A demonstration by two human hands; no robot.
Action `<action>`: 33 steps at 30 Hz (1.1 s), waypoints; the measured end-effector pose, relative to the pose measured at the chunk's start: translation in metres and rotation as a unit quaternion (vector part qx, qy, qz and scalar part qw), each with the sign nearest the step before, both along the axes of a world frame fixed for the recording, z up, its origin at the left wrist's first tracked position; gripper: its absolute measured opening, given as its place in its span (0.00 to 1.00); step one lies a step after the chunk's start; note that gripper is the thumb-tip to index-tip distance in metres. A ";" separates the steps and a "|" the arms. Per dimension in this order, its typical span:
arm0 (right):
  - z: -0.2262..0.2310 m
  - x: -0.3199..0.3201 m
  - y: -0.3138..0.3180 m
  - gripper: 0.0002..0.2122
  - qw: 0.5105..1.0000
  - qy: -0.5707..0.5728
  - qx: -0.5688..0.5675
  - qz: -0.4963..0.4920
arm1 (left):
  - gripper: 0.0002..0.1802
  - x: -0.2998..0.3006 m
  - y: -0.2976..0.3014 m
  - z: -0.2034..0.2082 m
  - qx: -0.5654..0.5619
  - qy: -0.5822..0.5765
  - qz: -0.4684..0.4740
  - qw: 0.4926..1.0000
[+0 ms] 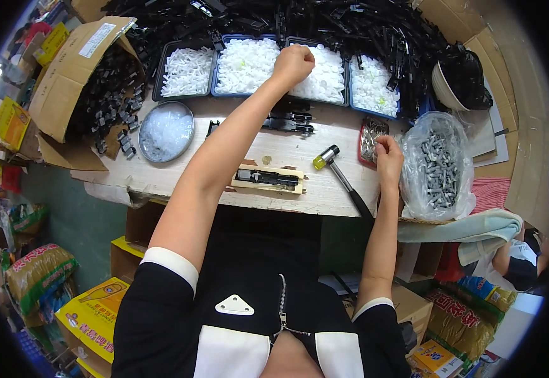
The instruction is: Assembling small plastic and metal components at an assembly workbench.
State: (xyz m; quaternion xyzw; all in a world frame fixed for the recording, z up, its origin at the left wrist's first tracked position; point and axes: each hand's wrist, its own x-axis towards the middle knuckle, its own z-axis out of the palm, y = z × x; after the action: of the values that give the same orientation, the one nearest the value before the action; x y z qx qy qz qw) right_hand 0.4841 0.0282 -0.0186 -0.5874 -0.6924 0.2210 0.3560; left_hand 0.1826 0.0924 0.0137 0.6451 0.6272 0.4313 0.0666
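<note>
My left hand point(294, 64) is over the third tray of small white plastic parts point(326, 75), its fingers curled together; whatever is in them is hidden. At the red tray point(364, 160) of thin metal pins point(370, 135), my right hand point(389, 159) has its thumb and fingertips pinched at the rim. Any piece in that pinch is too small to make out. Between my arms, a black metal mechanism point(267, 177) lies in a cream-coloured fixture point(241, 184). A hammer point(343, 176) with a yellow-and-black head rests to its right. Behind the fixture lie more black assemblies point(293, 122), partly covered by my left forearm.
More trays of white parts point(244, 66) line the back, before a heap of black parts point(236, 22). At left are a round dish of clear pieces point(166, 132) and a cardboard box point(76, 75). A plastic bag of metal parts point(439, 167) stands right, near a towel point(463, 233).
</note>
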 end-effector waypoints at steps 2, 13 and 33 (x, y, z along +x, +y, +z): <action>0.002 -0.002 0.000 0.05 1.000 0.004 0.020 0.005 | 0.04 -0.002 -0.001 0.000 -0.010 -0.011 0.005 1.000; 0.051 -0.057 -0.045 0.04 0.901 0.354 -0.231 0.101 | 0.07 0.025 -0.121 0.028 -0.163 -0.598 -0.220 0.753; 0.058 -0.140 -0.098 0.04 0.774 0.339 -0.392 0.364 | 0.04 0.009 -0.245 -0.009 -0.072 -0.615 -0.229 0.751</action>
State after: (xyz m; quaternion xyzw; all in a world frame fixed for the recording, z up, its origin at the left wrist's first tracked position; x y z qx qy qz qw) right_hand 0.3440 -0.0696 0.0390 -0.2671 -0.5427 0.7709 0.1996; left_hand 0.1920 -0.1526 0.0046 0.3585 0.3135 0.6601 0.5809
